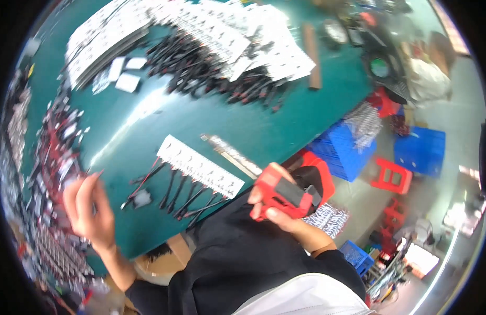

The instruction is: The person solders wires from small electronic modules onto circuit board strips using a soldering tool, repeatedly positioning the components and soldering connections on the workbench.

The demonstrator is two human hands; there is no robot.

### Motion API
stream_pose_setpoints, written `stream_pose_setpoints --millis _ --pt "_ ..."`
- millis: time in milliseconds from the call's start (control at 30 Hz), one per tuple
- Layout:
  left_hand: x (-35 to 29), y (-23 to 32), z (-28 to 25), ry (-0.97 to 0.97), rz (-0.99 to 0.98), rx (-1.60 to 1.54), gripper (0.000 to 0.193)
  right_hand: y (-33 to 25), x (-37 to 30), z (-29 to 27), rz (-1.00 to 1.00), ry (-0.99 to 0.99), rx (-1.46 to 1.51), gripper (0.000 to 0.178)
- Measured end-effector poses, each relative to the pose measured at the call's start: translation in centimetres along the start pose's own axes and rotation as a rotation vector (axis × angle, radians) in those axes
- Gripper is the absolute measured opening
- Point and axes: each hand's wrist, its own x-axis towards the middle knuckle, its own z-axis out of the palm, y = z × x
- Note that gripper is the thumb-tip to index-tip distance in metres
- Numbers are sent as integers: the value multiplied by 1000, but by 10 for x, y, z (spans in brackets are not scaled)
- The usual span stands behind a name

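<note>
My right hand (277, 202) is wrapped round a red-and-black handheld tool (293, 191) at the table's near edge; its exact kind is not clear. My left hand (90, 212) is raised over the left side of the table, slightly blurred, its fingers stretched out with nothing plainly held. Between my hands lies a white printed card strip (201, 165) with several short black cables (187, 199) hanging from its lower edge. To its left are a thin red-and-black wire (143, 184) and a small grey piece (142, 198). A narrow strip (232, 155) lies beyond the card.
Stacked white printed cards (201, 31) and a heap of black cables (185, 65) cover the far side, with small white blocks (127, 82) beside them. Red wires (56, 136) crowd the left edge. Blue crates (337, 149) and a red stool (391, 176) stand right. Another person (429, 79) is beyond.
</note>
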Motion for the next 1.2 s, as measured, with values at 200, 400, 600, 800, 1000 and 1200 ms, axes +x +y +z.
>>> stream_pose_setpoints --millis 200,400,600,800,1000,1200 --pt "-8 19 50 -224 250 -205 30 -2 -10 0 -7 81 -16 90" --pt "-26 16 78 -189 271 -331 27 10 -2 7 32 -6 -41 89" --pt "-28 13 88 -234 291 -314 28 17 1 12 99 -52 -130 89" --pt "-32 12 92 -234 301 -294 27 22 2 14 115 -24 -128 88" --pt "-32 12 94 -242 313 -263 27 22 4 11 177 -44 -161 84" --pt "-32 12 96 -213 308 -257 27 23 9 13 156 -46 -181 84"
